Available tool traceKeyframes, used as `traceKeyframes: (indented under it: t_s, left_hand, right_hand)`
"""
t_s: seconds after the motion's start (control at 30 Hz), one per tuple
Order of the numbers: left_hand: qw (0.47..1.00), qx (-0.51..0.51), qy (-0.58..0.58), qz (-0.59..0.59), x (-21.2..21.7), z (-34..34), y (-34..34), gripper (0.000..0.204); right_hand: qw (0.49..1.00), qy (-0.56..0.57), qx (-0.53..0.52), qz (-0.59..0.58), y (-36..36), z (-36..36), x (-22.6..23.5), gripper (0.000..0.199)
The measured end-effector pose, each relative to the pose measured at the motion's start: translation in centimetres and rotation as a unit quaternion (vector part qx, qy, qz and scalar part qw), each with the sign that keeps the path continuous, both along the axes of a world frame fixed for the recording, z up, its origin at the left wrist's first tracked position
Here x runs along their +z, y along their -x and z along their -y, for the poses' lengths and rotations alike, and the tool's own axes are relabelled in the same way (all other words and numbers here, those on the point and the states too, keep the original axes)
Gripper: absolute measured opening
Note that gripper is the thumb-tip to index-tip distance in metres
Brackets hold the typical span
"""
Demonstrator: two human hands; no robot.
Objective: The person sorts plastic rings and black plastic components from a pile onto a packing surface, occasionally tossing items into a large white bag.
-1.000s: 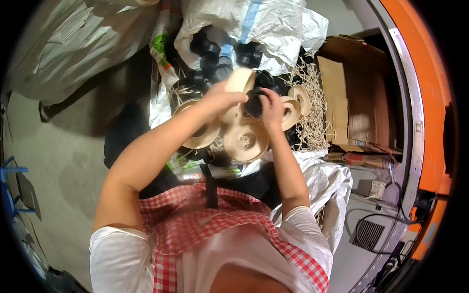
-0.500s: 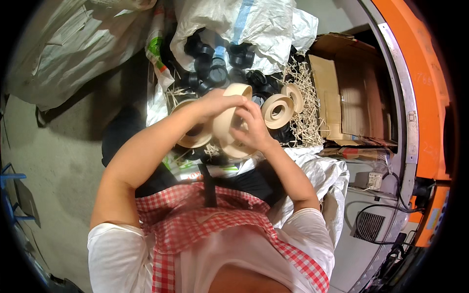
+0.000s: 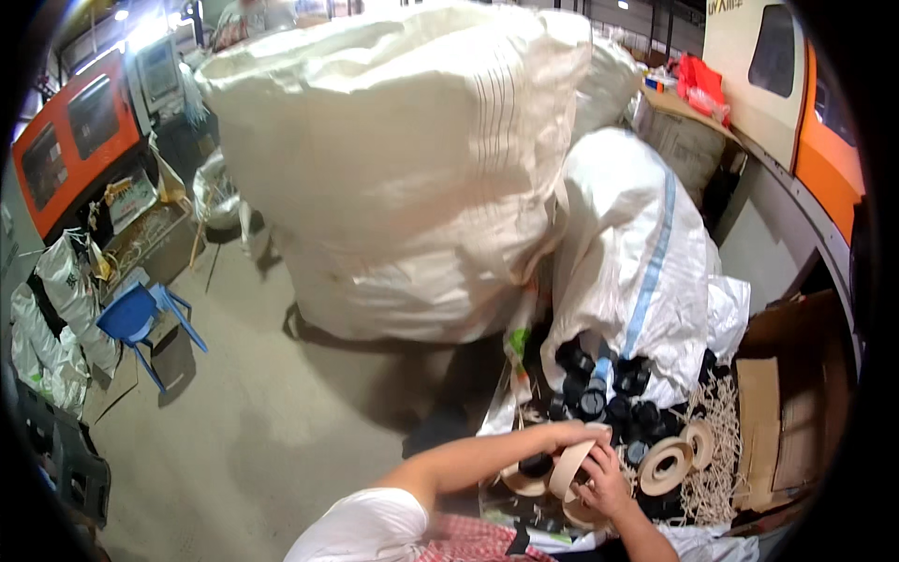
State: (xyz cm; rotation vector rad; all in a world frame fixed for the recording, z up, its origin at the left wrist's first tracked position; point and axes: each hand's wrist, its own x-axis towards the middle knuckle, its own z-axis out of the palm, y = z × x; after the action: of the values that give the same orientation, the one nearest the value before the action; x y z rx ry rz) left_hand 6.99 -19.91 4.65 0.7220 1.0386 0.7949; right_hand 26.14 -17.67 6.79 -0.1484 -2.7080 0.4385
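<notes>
Both hands are closed on a beige plastic ring [image 3: 567, 471], which is tilted up on edge. My left hand [image 3: 579, 435] grips its upper rim, and my right hand [image 3: 606, 480] has its fingers at the opening on the right side. Below the hands lies another beige ring [image 3: 584, 514], partly covered. One more beige piece [image 3: 524, 483] sits under my left forearm. To the right of my right hand rests a flanged beige ring [image 3: 666, 466]. Black round plastic parts [image 3: 592, 404] are heaped just beyond the hands.
Thin beige sticks [image 3: 714, 482] lie beside an open cardboard box [image 3: 757, 421] at the right. A white sack with a blue stripe [image 3: 646, 244] stands behind the parts. A huge white sack [image 3: 403, 187] fills the middle; a blue stool [image 3: 136, 314] is at left.
The view has swung up and to the left, so the hands now appear lower right and more of the hall shows. Both hands still hold the beige ring.
</notes>
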Motion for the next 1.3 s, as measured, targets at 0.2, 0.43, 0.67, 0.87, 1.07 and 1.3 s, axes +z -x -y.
traceKeyframes:
  t_s: [0.2, 0.43, 0.67, 0.87, 1.07, 1.3]
  left_hand:
    - [0.966, 0.029, -0.245, -0.075, -4.3, -0.5, -0.7, 0.046]
    - [0.968, 0.018, -0.184, -0.169, -4.1, -0.8, -0.7, 0.048]
    - [0.996, 0.019, -0.023, -0.086, -2.5, 0.7, -0.1, 0.054]
    - [0.937, 0.046, -0.282, -0.201, -5.5, -1.4, -0.9, 0.054]
    - [0.932, 0.03, -0.284, -0.223, -2.1, 0.1, -1.0, 0.048]
    - [0.936, 0.037, -0.277, -0.212, -3.3, 0.0, -1.2, 0.045]
  right_hand:
    - [0.533, 0.808, -0.217, -0.13, 0.7, -1.5, -4.3, 0.058]
    - [0.877, 0.436, -0.183, -0.084, 1.4, 0.7, -3.7, 0.045]
    - [0.935, 0.314, -0.157, -0.058, 0.3, 0.6, -6.7, 0.061]
    - [0.69, 0.665, -0.277, -0.072, -0.4, -1.8, -9.3, 0.056]
    - [0.741, 0.618, -0.263, -0.01, -1.5, -1.8, -7.7, 0.073]
    - [0.677, 0.665, -0.316, -0.006, 0.2, -0.2, -5.8, 0.076]
